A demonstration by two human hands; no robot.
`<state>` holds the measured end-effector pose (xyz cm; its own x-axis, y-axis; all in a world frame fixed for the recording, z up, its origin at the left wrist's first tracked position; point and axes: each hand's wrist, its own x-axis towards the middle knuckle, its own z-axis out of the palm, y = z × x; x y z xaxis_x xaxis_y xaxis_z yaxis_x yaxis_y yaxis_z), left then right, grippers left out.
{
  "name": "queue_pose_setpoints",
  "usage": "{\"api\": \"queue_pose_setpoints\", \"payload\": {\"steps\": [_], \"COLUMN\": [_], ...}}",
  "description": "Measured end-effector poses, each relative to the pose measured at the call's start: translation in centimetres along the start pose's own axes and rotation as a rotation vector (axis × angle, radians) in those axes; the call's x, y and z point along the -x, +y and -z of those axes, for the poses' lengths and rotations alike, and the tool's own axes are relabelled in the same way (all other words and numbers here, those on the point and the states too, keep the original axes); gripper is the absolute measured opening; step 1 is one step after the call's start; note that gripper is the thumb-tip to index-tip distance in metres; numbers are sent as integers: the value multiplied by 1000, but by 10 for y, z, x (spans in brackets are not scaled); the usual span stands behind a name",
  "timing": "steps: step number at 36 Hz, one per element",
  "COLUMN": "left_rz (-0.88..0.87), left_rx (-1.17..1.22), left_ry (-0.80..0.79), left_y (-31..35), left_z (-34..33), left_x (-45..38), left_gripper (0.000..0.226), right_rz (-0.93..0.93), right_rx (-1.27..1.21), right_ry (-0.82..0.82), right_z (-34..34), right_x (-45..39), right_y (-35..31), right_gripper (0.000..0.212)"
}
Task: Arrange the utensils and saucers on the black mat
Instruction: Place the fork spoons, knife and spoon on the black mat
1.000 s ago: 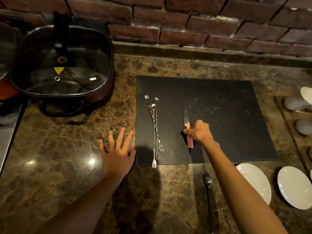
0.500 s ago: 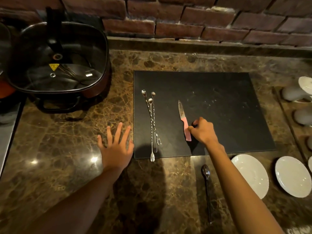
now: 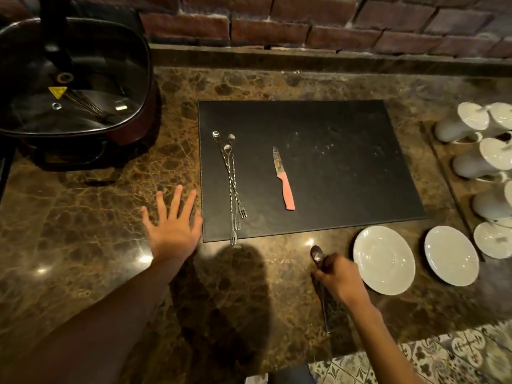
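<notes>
Fingers (image 3: 328, 266) of right hand (image 3: 339, 278) seemingly closed on spoon (image 3: 317, 254) — left hand (image 3: 173, 225) flat, spread

Countertop (image 3: 91, 217) — brown marble, veined, glossy, with small spots of reflected light. Brick wall (image 3: 277, 20) behind it — dark red bricks, pale mortar, and a stone ledge along its foot. Electric cooking pot (image 3: 74, 79) at the far left of the counter: square with rounded corners, a glass lid, a black handle across the top, a yellow warning triangle on the glass, and a loop handle on its near side. White cups (image 3: 471, 126) at the far right, lying on their sides in a row on a brown tray (image 3: 443, 173), some partly cut off by the edge. Patterned floor tiles (image 3: 457, 353) at the lower right, pale with a dark ornament.
</notes>
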<state>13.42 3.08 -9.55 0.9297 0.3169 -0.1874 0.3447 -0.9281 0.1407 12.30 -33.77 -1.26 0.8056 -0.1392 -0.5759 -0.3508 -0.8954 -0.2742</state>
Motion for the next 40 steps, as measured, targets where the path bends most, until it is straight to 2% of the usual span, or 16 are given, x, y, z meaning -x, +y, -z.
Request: {"api": "queue_pose_setpoints", "payload": {"steps": [7, 13, 20, 28, 34, 40], "left_rz": [9, 5, -9, -59, 9, 37], "left_rx": [31, 54, 52, 8, 9, 14], "left_ry": [-27, 18, 72, 264, 105, 47], "left_y": [0, 0, -2, -5, 1, 3], "left_z": [2, 1, -9, -19, -5, 1], "left_x": [-2, -1, -2, -3, -3, -1], "left_gripper": [59, 59, 58, 51, 56, 59], "right_rz": [1, -19, -6, 122, 148, 131], "right_rx": [39, -33, -114, -52, 37, 96], "right_ry": [31, 6, 52, 158, 209, 214], "right_z": [-13, -9, 15, 71, 94, 102], "right_x": [16, 11, -16, -79, -140, -179], "right_y": [3, -7, -18, -55, -90, -114], "right_gripper": [9, 20, 14, 12, 16, 21]}}
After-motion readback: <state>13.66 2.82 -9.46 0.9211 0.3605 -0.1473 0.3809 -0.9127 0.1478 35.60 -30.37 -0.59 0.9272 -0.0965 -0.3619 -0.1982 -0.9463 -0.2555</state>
